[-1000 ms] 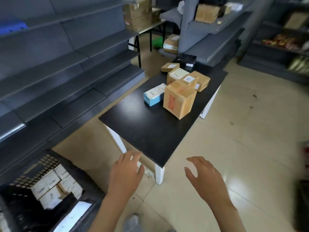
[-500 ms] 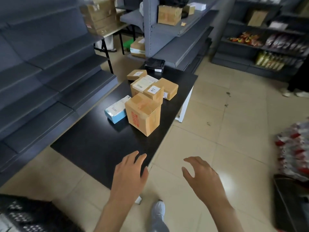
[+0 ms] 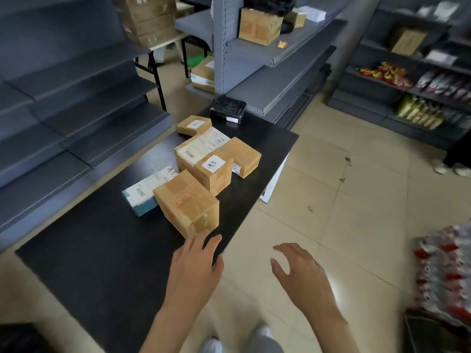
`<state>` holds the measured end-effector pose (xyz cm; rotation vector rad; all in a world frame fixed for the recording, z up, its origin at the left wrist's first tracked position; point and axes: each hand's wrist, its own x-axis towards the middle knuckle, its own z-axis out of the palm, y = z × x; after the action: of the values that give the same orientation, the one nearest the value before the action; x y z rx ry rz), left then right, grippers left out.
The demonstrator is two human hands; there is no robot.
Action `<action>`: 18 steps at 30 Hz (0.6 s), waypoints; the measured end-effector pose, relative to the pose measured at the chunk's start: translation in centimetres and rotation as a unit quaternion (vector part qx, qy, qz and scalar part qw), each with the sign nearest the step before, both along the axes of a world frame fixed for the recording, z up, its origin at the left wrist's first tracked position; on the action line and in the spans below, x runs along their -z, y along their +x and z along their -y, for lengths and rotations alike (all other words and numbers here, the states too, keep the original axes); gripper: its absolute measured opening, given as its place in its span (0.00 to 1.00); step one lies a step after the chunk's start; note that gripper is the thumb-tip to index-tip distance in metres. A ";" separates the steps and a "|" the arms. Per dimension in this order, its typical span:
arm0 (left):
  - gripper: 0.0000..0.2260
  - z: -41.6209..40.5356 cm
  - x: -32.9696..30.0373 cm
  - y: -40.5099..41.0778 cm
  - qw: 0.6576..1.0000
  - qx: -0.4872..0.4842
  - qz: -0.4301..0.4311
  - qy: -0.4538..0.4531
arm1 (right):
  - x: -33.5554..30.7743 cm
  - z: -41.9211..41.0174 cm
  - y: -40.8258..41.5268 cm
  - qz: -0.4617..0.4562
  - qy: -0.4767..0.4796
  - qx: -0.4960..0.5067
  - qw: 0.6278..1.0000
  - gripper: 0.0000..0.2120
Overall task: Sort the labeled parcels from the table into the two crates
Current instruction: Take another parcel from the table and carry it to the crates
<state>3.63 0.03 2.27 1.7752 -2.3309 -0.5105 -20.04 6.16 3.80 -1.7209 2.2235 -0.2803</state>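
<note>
Several parcels lie on a black table [image 3: 102, 263]. Nearest me is a brown carton with red print [image 3: 187, 203]. Beside it on the left lies a blue and white box [image 3: 145, 193]. Behind stand a brown box with a handwritten label [image 3: 214, 171], a box with a large white label [image 3: 201, 146], a flat brown box [image 3: 244, 156], a small brown box [image 3: 194, 125] and a black parcel [image 3: 228, 109]. My left hand [image 3: 195, 263] is open, fingertips just short of the red-print carton. My right hand [image 3: 298, 271] hovers open over the floor past the table's right edge.
Grey shelving runs along the left and stands behind the table [image 3: 254, 54] with cartons on it. Stocked shelves [image 3: 420, 98] line the right wall. A dark crate's edge [image 3: 433, 329] and a pile of packets [image 3: 443, 266] are at the lower right. A person's shoes [image 3: 451, 170] stand at far right.
My view has swung right, away from the crate at lower left, and closer to the table. Both hands have moved forward; the left now nearly touches the nearest carton.
</note>
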 end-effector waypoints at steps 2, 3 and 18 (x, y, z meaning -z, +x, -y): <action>0.21 1.6 0.0 -2.2 1.000 -0.013 0.007 0.007 | 0.5 2.3 -2.6 0.004 -0.003 -0.006 1.000 0.15; 0.21 2.5 0.1 -3.5 1.000 -0.019 0.012 0.007 | 0.9 3.6 -4.1 0.005 -0.009 -0.012 1.000 0.15; 0.22 13.8 -2.1 -15.3 0.990 -0.129 0.063 0.002 | 0.6 21.3 -16.5 0.022 -0.029 -0.154 0.987 0.17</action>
<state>-11.62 -13.73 4.40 2.1272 -2.1286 -0.3740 -36.49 -15.15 3.15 -2.0347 1.8981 -0.3066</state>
